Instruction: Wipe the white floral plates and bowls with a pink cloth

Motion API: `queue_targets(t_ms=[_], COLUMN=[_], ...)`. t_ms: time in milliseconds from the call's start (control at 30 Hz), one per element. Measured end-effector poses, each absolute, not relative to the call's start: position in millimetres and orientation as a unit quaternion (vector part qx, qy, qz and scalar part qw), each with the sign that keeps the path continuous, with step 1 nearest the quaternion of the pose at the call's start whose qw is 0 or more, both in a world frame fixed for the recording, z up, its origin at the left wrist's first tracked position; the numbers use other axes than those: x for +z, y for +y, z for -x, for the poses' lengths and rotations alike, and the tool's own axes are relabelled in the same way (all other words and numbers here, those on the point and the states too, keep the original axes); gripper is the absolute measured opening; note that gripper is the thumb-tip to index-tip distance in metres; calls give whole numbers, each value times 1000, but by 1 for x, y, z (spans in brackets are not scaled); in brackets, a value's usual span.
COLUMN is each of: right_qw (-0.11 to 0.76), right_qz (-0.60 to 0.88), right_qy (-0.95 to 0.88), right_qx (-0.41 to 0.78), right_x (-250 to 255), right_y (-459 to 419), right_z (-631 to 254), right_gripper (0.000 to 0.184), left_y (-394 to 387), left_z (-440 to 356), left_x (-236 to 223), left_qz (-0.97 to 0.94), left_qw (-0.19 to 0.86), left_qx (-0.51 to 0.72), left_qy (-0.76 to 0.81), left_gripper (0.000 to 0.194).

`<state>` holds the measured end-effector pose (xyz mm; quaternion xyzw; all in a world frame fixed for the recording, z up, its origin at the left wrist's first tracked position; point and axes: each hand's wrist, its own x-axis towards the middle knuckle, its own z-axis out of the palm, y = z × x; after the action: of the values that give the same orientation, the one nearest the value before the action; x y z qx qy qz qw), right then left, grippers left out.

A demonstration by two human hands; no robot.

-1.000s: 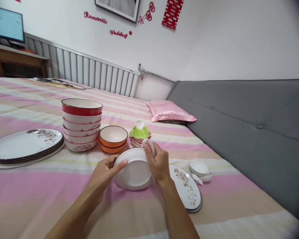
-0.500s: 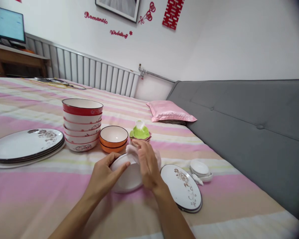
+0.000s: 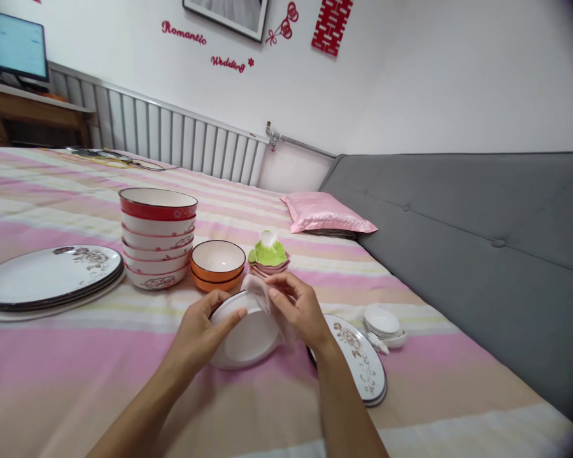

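Observation:
My left hand [image 3: 207, 331] grips the left edge of a white plate [image 3: 248, 337], thumb across the near face and fingers behind it. The plate is tilted up above the bedspread, its underside with a raised ring turned toward me. In my right hand [image 3: 298, 308] a pale pink cloth [image 3: 262, 292] is pinched between thumb and fingers; it drapes over the plate's upper right rim. Just beyond the hands stand two stacked orange bowls [image 3: 218, 280] and some leaf-shaped dishes [image 3: 270, 254]. Oval plates with brown flowers [image 3: 358, 356] lie beside my right wrist.
A tall stack of red and white bowls [image 3: 157, 248] and a pile of large oval plates [image 3: 42, 280] stand at the left. Small white dishes [image 3: 382, 321] with spoons sit at the right. A pink pillow [image 3: 325, 213] lies against the grey headboard [image 3: 458, 216].
My right hand has shifted from lying stretched over the cloth to pinching it at the plate's rim, slightly to the right. My left hand keeps its grip on the plate.

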<state>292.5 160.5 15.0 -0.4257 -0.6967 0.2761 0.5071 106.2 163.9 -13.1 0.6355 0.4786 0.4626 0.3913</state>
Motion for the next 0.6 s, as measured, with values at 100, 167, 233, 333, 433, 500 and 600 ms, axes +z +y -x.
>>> queue_targets(t_ms=[100, 167, 233, 333, 433, 500, 600], right_qw=[479, 474, 481, 494, 510, 526, 538], right_qz=[440, 446, 443, 434, 429, 424, 425], right_qy=[-721, -729, -727, -716, -703, -699, -702], right_qx=[239, 213, 208, 234, 247, 235, 192], right_x=[19, 19, 18, 15, 14, 15, 15], right_y=[157, 156, 156, 159, 160, 161, 161], right_z=[-293, -292, -291, -290, -290, -290, -288], right_gripper=[28, 30, 27, 34, 44, 46, 38], left_y=[164, 164, 164, 165, 165, 165, 165], left_z=[-106, -106, -106, -106, -106, -106, -106], left_x=[-13, -13, -14, -14, -13, -13, -14], left_qz=[-635, -636, -637, -636, -636, -635, -636], left_qw=[390, 388, 387, 386, 390, 390, 388], left_qx=[462, 461, 462, 463, 463, 464, 464], left_qy=[481, 481, 481, 481, 479, 479, 480], left_gripper=[39, 39, 39, 38, 38, 38, 38])
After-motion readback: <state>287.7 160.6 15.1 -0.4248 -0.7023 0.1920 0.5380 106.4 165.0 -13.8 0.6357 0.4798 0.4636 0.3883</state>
